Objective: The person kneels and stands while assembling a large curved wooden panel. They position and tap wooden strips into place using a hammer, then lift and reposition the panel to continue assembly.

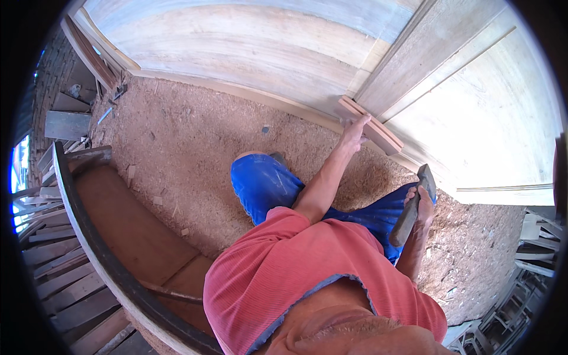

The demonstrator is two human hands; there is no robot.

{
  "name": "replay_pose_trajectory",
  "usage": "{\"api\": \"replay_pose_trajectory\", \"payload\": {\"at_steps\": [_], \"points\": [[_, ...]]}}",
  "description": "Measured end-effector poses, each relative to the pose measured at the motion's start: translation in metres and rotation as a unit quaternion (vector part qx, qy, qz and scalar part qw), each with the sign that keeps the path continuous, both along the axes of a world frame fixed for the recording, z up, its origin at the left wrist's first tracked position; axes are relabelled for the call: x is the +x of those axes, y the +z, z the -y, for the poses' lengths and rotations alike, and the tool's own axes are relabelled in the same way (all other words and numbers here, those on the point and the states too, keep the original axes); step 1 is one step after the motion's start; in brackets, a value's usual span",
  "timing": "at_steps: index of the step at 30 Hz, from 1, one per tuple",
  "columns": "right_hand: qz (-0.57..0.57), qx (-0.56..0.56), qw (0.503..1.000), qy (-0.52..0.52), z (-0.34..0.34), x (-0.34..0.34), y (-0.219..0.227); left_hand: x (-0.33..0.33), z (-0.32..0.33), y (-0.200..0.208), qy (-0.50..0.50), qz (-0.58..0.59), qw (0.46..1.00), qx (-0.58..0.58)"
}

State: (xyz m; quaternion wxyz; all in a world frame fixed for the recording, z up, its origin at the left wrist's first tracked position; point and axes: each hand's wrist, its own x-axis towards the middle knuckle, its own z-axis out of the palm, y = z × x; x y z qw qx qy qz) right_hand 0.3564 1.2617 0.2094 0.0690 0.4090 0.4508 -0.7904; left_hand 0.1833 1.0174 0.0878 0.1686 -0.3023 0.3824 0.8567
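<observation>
Head view, looking down: we crouch on a floor deep in sawdust (195, 136), our left hand (355, 133) stretched forward with fingers spread flat against a short reddish wood block (370, 125), pressing it to the pale timber door panel (284, 53) where the bottom rail meets an upright stile (426, 53). Our right hand (421, 204) is wrapped tight around the handle of a hammer (414, 204), its dark steel head raised near our blue-trousered knee and just short of the panel. We judge the hammer top-heavy, its weight in the head, best gripped low on the wooden handle as it is now, though dust could make that handle slick. The block looks light, stiff and hard-edged, apt to skid on the smooth panel unless held flat from its near end, fingers kept clear of the face toward the hammer. Whether a nail already sits in the block we cannot tell from this distance. A curved dark-rimmed wooden frame (89, 236) lies at our left, with stacked slats (53, 278) beyond it
</observation>
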Motion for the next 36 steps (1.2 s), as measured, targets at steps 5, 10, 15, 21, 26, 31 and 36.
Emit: {"api": "replay_pose_trajectory", "payload": {"at_steps": [5, 10, 15, 21, 26, 31, 36], "points": [[-0.008, -0.044, 0.999, 0.014, -0.012, 0.000, -0.006, 0.009, 0.000, 0.029, -0.004, 0.000, 1.000, -0.008], [-0.049, -0.101, 0.992, 0.058, -0.003, -0.009, -0.005, 0.016, 0.000, 0.070, -0.031, -0.124, 0.991, -0.039], [-0.055, -0.054, 0.995, 0.067, 0.012, -0.017, 0.012, 0.002, 0.000, 0.111, -0.025, -0.227, 0.965, -0.132], [-0.115, 0.000, 0.989, 0.093, 0.025, -0.019, 0.053, -0.025, -0.010, 0.178, -0.015, -0.228, 0.973, -0.035], [-0.233, 0.170, 0.949, 0.129, 0.037, -0.035, 0.091, -0.040, -0.010, 0.209, -0.011, -0.266, 0.964, 0.022], [-0.397, 0.189, 0.898, 0.030, 0.058, -0.075, 0.119, -0.043, -0.007, 0.220, -0.015, -0.254, 0.967, -0.001], [-0.443, 0.296, 0.846, 0.000, 0.074, -0.101, 0.135, -0.043, -0.013, 0.226, -0.004, -0.258, 0.966, 0.033]]}}
